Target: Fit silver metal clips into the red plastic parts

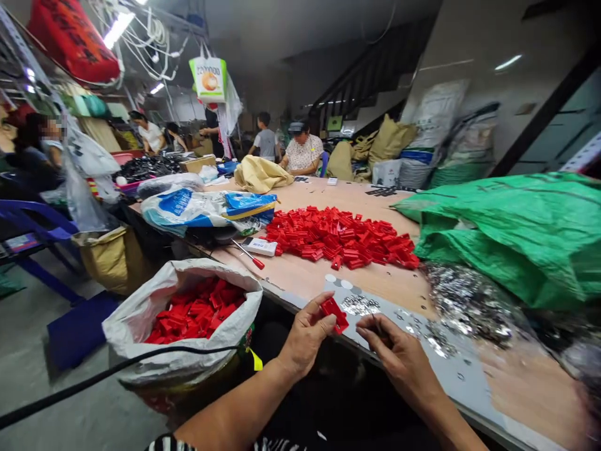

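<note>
Between the thumb and fingers of my left hand (307, 335) is a red plastic part (335, 315), held up at the table's near edge. My right hand (392, 347) is a little to its right, apart from it, with thumb and forefinger pinched together. Whatever it may hold is too small to make out. Just beyond my hands, small shiny metal pieces (360, 305) lie in a little heap on a grey sheet (469, 382), with more scattered to the right. Farther back on the table spreads a large pile of similar red parts (338, 235).
An open white sack (183, 351) of red parts stands at the left, a black cable crossing before it. A red-handled screwdriver (251, 255) lies beside a small white box (260, 246). A green sack (511, 232) and a bigger metal heap (469, 304) occupy the right. Another person (303, 150) sits across.
</note>
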The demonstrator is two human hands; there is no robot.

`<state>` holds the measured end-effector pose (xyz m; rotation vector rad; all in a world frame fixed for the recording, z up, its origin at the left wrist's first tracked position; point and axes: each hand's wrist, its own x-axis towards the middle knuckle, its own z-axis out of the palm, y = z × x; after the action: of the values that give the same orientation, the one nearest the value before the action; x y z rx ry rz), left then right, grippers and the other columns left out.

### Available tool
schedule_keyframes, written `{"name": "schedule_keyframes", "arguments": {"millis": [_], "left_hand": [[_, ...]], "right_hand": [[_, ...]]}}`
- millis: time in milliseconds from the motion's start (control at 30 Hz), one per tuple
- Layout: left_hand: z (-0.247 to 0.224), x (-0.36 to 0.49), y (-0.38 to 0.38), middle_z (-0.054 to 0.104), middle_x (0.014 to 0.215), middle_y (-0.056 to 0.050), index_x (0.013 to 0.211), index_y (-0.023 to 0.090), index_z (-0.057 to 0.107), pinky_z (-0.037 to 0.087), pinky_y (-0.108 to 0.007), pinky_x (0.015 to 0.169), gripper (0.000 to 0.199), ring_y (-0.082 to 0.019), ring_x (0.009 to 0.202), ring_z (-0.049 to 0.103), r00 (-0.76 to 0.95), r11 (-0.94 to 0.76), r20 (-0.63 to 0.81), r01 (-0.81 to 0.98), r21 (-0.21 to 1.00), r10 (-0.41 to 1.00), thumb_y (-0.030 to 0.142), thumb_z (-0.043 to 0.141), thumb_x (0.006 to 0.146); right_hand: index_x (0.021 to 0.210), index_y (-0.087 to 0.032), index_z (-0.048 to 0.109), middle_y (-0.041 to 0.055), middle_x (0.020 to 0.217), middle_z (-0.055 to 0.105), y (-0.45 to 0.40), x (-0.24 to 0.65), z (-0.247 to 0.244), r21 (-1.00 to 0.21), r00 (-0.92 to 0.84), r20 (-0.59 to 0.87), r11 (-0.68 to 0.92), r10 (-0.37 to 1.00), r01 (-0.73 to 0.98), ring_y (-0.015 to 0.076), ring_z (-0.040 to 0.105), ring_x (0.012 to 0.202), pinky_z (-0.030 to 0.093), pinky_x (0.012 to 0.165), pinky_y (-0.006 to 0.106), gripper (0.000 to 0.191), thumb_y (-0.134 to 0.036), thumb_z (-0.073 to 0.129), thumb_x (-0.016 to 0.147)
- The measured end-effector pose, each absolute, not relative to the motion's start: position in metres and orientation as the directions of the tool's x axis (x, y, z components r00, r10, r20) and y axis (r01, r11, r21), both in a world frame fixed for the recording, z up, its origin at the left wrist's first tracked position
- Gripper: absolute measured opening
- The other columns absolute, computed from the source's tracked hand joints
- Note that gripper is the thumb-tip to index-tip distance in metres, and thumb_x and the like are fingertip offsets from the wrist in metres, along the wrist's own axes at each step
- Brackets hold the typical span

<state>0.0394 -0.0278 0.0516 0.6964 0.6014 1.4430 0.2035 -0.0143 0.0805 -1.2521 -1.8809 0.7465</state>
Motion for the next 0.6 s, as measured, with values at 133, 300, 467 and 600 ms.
{"name": "schedule_keyframes", "arguments": {"millis": [133,300,467,600], "left_hand": [[0.052,0.038,-0.032,0.068,0.097,-0.003,0.121,0.023,0.061,0.045,-0.026,0.082,0.047,-0.015,0.089,0.06,0.065,-0.013,0.067,-0.61,0.792,0.996,0.024,0.072,0.075],[0.056,0.038,-0.034,0.067,0.094,-0.002,0.122,0.022,0.06,0.044,-0.025,0.081,0.047,-0.013,0.085,0.059,0.1,-0.005,0.079,-0.591,0.807,0.992,0.024,0.07,0.076],[0.058,0.041,-0.035,0.066,0.086,-0.003,0.118,0.018,0.063,0.044,-0.024,0.072,0.05,-0.012,0.075,0.058,0.106,0.02,0.054,-0.59,0.807,0.993,0.028,0.074,0.07],[0.057,0.047,-0.033,0.064,0.079,-0.003,0.112,0.016,0.068,0.044,-0.025,0.068,0.058,-0.011,0.066,0.054,0.135,0.066,0.006,-0.526,0.848,0.991,0.033,0.081,0.059]], "right_hand": [[0.075,-0.021,0.058,-0.0005,0.066,0.06,-0.021,0.196,0.086,-0.785,-0.27,0.288,0.388,0.919,0.483,0.014,0.055,0.061,0.045,0.059,0.022,0.022,-0.039,0.05,0.086],[0.076,-0.02,0.059,0.0012,0.073,0.061,-0.021,0.196,0.083,-0.771,-0.323,0.297,0.425,0.899,0.475,0.0152,0.056,0.067,0.045,0.064,0.024,0.022,-0.037,0.049,0.088],[0.072,-0.021,0.06,0.0022,0.071,0.063,-0.02,0.205,0.079,-0.748,-0.428,0.277,0.472,0.86,0.466,0.0167,0.059,0.065,0.048,0.062,0.024,0.025,-0.039,0.05,0.087],[0.073,-0.023,0.066,0.0032,0.071,0.067,-0.006,0.223,0.056,-0.802,-0.516,0.191,0.436,0.835,0.408,0.0186,0.063,0.065,0.053,0.059,0.022,0.025,-0.044,0.056,0.082]]}}
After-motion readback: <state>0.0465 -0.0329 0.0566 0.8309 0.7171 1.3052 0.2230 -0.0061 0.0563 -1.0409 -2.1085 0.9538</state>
